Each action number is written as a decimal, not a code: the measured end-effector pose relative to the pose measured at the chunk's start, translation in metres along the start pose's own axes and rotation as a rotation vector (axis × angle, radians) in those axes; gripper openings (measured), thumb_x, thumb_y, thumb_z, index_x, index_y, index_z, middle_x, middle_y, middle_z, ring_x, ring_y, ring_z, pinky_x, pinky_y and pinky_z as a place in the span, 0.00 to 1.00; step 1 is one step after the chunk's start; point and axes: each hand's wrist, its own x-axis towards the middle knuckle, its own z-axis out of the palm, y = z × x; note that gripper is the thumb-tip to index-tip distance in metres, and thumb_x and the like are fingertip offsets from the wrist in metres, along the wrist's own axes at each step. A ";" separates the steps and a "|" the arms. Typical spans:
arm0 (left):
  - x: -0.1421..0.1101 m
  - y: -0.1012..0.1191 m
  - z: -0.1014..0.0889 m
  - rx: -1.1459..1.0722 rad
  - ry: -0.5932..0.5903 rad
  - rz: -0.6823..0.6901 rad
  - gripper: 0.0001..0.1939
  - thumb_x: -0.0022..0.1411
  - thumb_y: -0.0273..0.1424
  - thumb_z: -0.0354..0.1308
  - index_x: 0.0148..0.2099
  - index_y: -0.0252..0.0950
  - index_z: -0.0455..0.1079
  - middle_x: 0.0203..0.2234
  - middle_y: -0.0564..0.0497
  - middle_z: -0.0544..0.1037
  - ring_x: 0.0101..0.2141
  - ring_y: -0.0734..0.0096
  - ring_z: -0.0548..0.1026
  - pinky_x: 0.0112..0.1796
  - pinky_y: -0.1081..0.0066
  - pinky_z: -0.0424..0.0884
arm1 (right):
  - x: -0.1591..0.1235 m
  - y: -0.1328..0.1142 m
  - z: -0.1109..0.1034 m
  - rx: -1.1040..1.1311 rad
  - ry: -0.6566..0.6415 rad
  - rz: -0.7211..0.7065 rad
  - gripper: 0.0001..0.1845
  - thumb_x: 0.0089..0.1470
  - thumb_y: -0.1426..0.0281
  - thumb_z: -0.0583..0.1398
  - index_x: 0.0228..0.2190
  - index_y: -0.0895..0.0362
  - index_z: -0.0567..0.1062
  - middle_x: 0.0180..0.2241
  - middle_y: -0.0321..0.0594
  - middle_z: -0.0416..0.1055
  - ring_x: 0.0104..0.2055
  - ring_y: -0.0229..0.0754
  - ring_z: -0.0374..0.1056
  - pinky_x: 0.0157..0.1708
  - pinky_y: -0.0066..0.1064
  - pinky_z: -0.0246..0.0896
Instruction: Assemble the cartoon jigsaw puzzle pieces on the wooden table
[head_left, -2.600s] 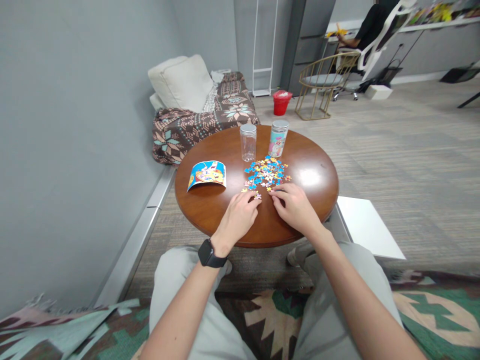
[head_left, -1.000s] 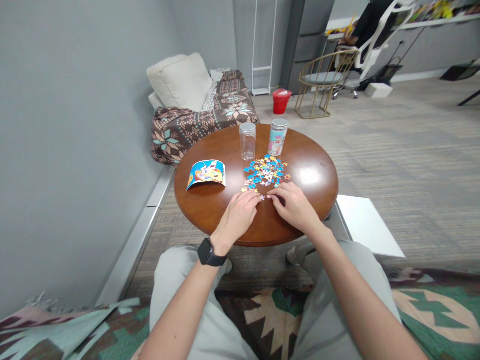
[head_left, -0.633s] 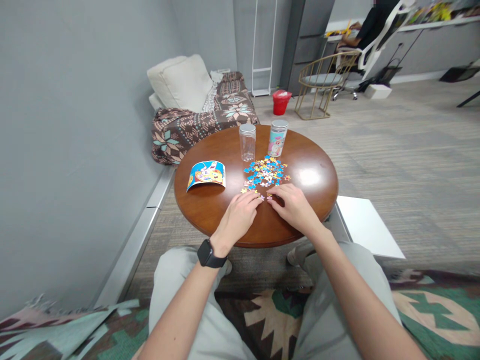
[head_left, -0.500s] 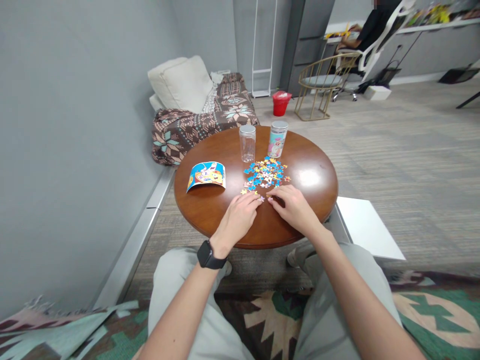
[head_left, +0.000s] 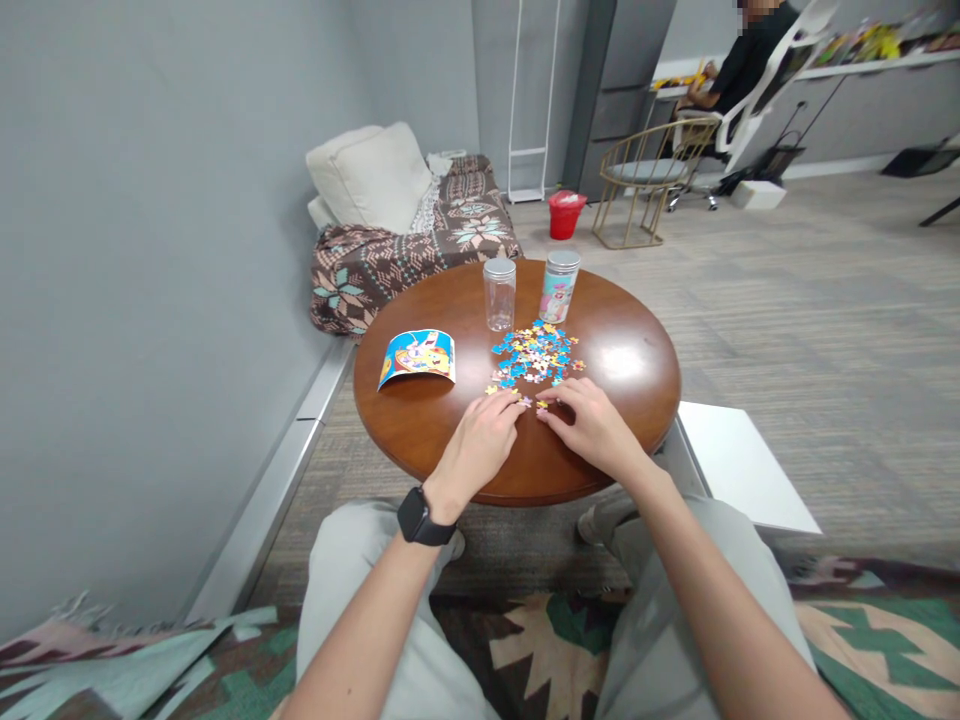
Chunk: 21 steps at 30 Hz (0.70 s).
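Note:
A heap of small jigsaw pieces, mostly blue with yellow and pink, lies near the middle of a round brown wooden table. My left hand, with a black watch on the wrist, rests palm down at the near side of the heap, fingers stretched toward a few loose pieces. My right hand lies beside it, its fingers curled and pressed onto pieces at the heap's near edge. The fingertips of both hands almost meet. What the right fingers pinch is too small to name.
A clear lidded jar and a printed lidded jar stand behind the heap. A curled picture card lies at the table's left. A white board sits low on the right, a blanket-covered seat beyond. Another person sits far back right.
Both hands have shifted slightly, fingertips drawn closer together over the loose pieces. The view has tilted a little, so everything sits lower in the picture.

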 end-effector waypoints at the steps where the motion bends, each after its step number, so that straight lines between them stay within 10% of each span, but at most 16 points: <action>1: 0.000 0.000 -0.001 -0.003 0.000 -0.002 0.19 0.64 0.16 0.50 0.53 0.34 0.71 0.52 0.44 0.77 0.55 0.63 0.73 0.57 0.58 0.70 | 0.000 0.000 0.000 0.007 -0.001 -0.001 0.07 0.60 0.70 0.60 0.40 0.55 0.77 0.39 0.44 0.76 0.42 0.50 0.69 0.46 0.45 0.66; 21: -0.001 0.003 -0.001 0.005 -0.010 -0.017 0.16 0.65 0.16 0.50 0.52 0.33 0.70 0.51 0.45 0.77 0.52 0.62 0.74 0.56 0.59 0.71 | -0.001 -0.002 0.000 0.181 0.042 0.013 0.10 0.59 0.75 0.58 0.42 0.54 0.76 0.39 0.42 0.70 0.40 0.45 0.72 0.44 0.38 0.71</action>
